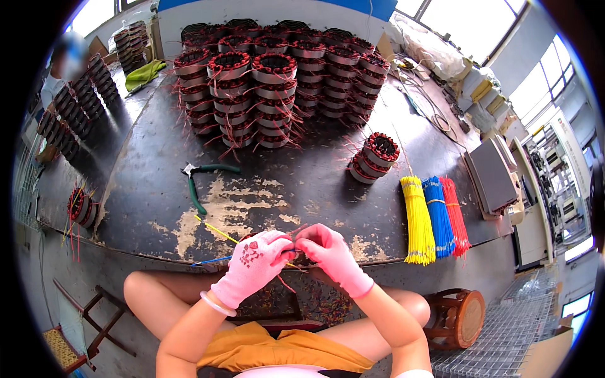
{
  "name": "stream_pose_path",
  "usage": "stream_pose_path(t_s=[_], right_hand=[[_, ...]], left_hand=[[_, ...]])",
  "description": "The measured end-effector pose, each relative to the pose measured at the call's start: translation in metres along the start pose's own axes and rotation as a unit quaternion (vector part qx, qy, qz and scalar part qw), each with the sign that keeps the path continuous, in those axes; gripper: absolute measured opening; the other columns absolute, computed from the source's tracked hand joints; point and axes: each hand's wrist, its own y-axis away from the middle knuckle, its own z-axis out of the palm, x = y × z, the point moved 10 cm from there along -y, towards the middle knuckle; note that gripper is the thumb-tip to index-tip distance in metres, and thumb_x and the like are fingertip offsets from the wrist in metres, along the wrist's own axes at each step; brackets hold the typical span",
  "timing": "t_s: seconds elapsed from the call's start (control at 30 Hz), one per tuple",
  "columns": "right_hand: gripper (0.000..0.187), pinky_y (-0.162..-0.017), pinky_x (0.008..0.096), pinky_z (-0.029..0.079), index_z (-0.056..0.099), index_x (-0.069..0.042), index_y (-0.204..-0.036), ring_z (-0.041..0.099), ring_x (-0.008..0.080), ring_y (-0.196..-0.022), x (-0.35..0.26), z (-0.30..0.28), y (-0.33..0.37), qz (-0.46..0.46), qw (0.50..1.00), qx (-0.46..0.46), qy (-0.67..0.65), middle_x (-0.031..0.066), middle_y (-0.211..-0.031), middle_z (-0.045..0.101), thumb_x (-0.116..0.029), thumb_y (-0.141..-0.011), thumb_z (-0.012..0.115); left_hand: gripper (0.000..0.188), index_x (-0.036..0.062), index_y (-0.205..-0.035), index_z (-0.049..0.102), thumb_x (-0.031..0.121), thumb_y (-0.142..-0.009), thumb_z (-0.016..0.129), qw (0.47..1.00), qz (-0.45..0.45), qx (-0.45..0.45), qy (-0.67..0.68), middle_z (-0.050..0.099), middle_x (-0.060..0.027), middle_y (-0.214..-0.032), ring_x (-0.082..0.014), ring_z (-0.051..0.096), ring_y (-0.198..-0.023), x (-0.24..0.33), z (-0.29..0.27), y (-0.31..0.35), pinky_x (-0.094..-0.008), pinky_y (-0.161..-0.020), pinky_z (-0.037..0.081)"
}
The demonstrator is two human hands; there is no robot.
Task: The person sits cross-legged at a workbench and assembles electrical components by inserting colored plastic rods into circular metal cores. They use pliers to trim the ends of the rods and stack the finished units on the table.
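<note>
In a pink glove, my left hand (255, 261) has its fingers closed on thin wires at the table's front edge. A yellow wire (217, 230) and a blue wire (211, 261) stick out to the left from beneath it. My right hand (333, 253), also gloved in pink, pinches at the same wires, its fingertips almost touching the left ones. The exact joint between the fingertips is hidden. A red wire (287, 285) hangs below the left hand. Beyond the hands lie green-handled cutting pliers (194, 189), spread apart on the table.
Stacked motor stators (274, 79) with red wires fill the far table. A short stator stack (372, 160) stands right of centre, and one stator (82, 208) at the left edge. Yellow (417, 220), blue (439, 217) and red wire bundles (455, 217) lie right. A wooden stool (463, 318) stands below.
</note>
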Motion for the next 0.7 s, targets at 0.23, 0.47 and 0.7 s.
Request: stream_pose_path(t_s=[0.23, 0.47, 0.7], right_hand=[[0.049, -0.077, 0.0347, 0.055, 0.065, -0.012, -0.127, 0.067, 0.0194, -0.088, -0.066, 0.019, 0.046, -0.349, 0.795, 0.085, 0.489, 0.0038, -0.122, 0.066, -0.023, -0.081, 0.078], [0.018, -0.067, 0.0314, 0.052, 0.069, -0.009, -0.103, 0.064, 0.017, -0.076, -0.06, 0.032, 0.024, -0.354, 0.787, -0.026, 0.505, 0.0026, -0.101, 0.071, -0.017, -0.087, 0.073], [0.014, -0.067, 0.0278, 0.05, 0.068, -0.005, -0.101, 0.063, 0.0113, -0.078, -0.01, 0.014, 0.013, 0.103, 0.977, -0.158, 0.098, 0.0004, -0.086, 0.067, -0.016, -0.097, 0.061]], left_hand=[[0.013, 0.0088, -0.097, 0.071, 0.015, -0.086, 0.073, 0.999, -0.026, -0.014, 0.015, 0.071, -0.0062, -0.101, -0.0293, 0.069, -0.09, -0.004, 0.003, -0.003, -0.0401, -0.077, 0.056], [0.012, 0.0093, -0.096, 0.071, 0.016, -0.086, 0.072, 0.999, -0.027, -0.031, 0.003, 0.071, -0.0061, -0.101, -0.0299, 0.068, -0.09, -0.005, 0.004, -0.002, -0.0407, -0.078, 0.056], [0.011, 0.0095, -0.094, 0.07, 0.012, -0.084, 0.071, 0.999, -0.028, -0.036, 0.01, 0.071, -0.006, -0.1, -0.0299, 0.069, -0.089, -0.003, 0.003, -0.003, -0.04, -0.077, 0.056]])
